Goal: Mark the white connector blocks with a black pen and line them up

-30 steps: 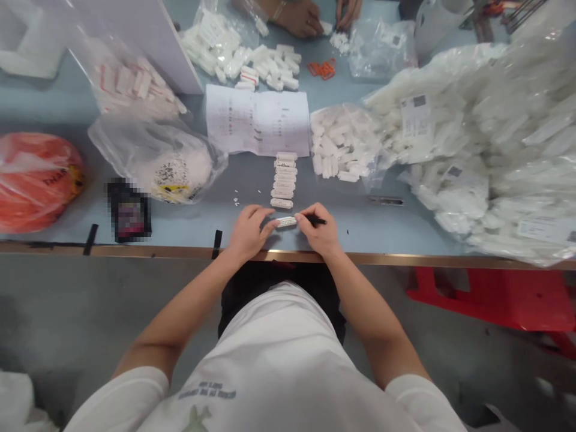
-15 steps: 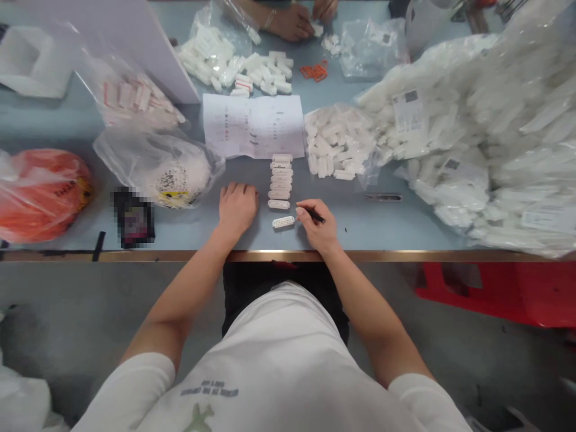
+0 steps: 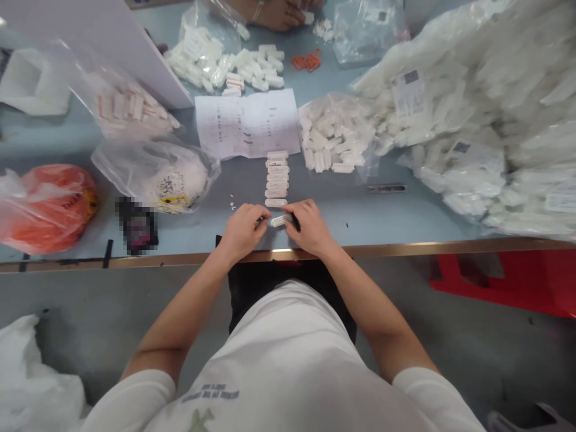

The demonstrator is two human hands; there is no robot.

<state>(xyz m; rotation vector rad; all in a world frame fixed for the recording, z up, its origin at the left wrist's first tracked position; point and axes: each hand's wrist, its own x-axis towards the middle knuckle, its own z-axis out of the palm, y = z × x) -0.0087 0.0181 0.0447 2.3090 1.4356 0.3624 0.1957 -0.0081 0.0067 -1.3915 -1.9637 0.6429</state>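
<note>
One big heap of bagged white plastic parts [image 3: 468,114] covers the right side of the grey workbench [image 3: 342,231], with a red stool [image 3: 508,282] below it. On the bench's left side: an orange-red plastic bag [image 3: 47,210] and a clear bag [image 3: 157,177]. A co-worker's hands [image 3: 274,12] work at the far side, beyond a printed sheet [image 3: 246,123]. A row of white connector housings [image 3: 277,177] runs toward the person from just below the sheet. Left hand [image 3: 243,231] and right hand [image 3: 310,227] sit close together near the bench edge, fingers closed on one white connector [image 3: 281,221], just below the row. Right fingers also hold a black pen [image 3: 296,223], mostly hidden.
</note>
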